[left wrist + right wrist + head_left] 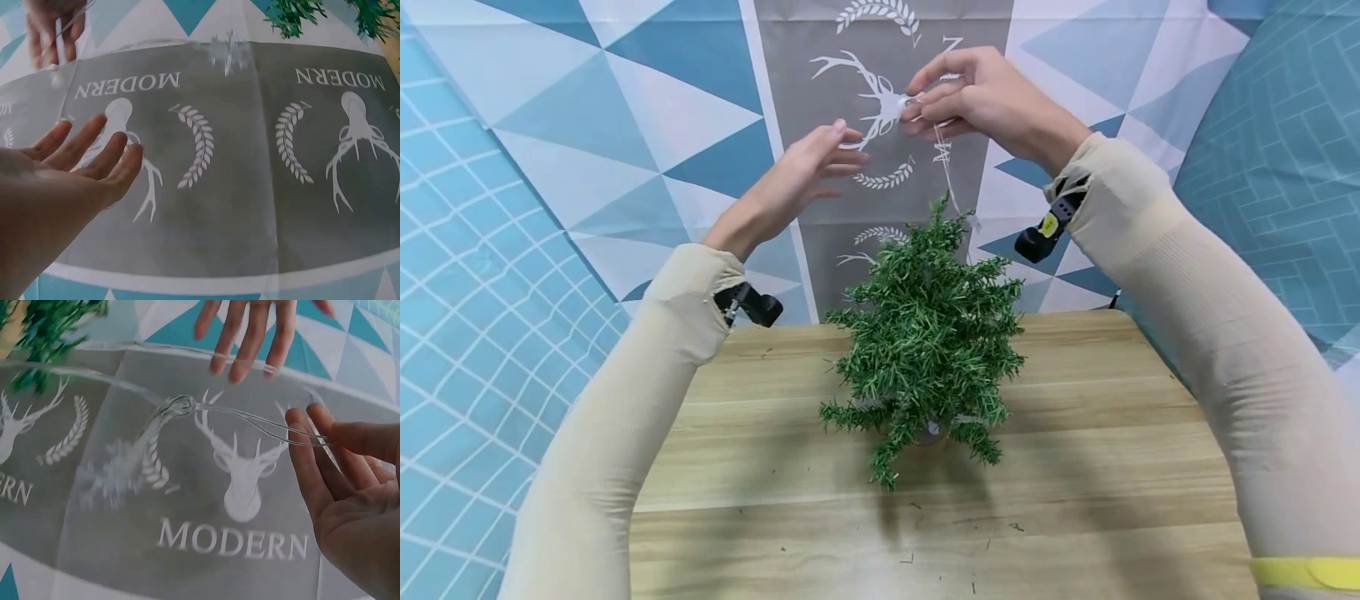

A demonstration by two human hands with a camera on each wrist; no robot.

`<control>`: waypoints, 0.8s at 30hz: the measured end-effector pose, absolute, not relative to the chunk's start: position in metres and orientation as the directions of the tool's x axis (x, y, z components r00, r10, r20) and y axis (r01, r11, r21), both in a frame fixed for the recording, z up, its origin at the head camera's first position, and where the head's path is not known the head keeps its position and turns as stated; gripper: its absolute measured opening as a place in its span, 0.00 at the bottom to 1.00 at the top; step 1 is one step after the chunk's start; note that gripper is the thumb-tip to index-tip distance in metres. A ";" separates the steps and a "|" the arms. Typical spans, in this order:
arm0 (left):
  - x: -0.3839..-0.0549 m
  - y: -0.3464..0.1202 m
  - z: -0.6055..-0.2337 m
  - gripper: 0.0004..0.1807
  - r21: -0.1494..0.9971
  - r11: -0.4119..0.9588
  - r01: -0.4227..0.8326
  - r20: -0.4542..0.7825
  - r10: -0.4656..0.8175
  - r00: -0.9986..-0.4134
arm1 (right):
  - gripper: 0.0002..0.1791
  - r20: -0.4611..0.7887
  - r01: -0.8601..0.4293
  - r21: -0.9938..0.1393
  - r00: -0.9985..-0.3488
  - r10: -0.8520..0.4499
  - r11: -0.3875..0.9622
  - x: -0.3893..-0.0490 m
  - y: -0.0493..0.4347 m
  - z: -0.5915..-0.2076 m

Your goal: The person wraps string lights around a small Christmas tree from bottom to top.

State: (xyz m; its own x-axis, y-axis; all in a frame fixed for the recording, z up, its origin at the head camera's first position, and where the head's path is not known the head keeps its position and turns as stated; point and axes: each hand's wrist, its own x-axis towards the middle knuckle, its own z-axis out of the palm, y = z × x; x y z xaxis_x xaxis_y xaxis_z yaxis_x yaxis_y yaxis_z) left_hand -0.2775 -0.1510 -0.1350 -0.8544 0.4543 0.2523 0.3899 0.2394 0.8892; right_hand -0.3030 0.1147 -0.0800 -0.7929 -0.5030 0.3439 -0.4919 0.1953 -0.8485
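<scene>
I've got a translucent snowflake ornament (114,478) lifted near the top of the bushy green artificial tree (925,333), right hand (988,104) pinching its clear looped string (253,417), left hand (797,173) empty and relaxed, hanging seemingly not yet done.

A pale wood-grain table (1075,517) filled the lower middle of the frame, softly shadowed. Above it, blue and white triangles (647,92) flanked a grey panel (797,50) printed with white stag heads; grid-patterned blue sheeting (467,317) lined the left edge, herringbone-patterned sheeting (1285,183) the upper right.
</scene>
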 end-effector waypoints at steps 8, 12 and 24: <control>-0.282 -0.134 -0.142 0.18 0.870 0.267 0.415 0.265 0.457 -0.849 | 0.13 0.348 -0.488 -0.858 -0.781 -0.519 0.159 -0.300 0.099 -0.077; -0.282 -0.141 -0.144 0.24 0.879 0.208 0.429 0.336 0.369 -0.867 | 0.08 0.354 -0.533 -0.806 -0.784 -0.511 0.260 -0.301 0.105 -0.078; -0.274 -0.147 -0.140 0.26 0.870 0.150 0.469 0.402 0.333 -0.853 | 0.12 0.094 -0.583 -0.160 -0.812 -0.576 0.796 -0.303 0.149 -0.103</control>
State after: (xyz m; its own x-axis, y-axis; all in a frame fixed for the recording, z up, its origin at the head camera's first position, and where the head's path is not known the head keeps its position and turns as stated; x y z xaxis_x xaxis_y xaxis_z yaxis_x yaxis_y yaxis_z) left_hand -0.2743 -0.1469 -0.1397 -0.8526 0.3334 0.4024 0.4693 0.1495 0.8703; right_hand -0.3027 0.1487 -0.1029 -0.8122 -0.5757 0.0943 -0.5831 0.7965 -0.1600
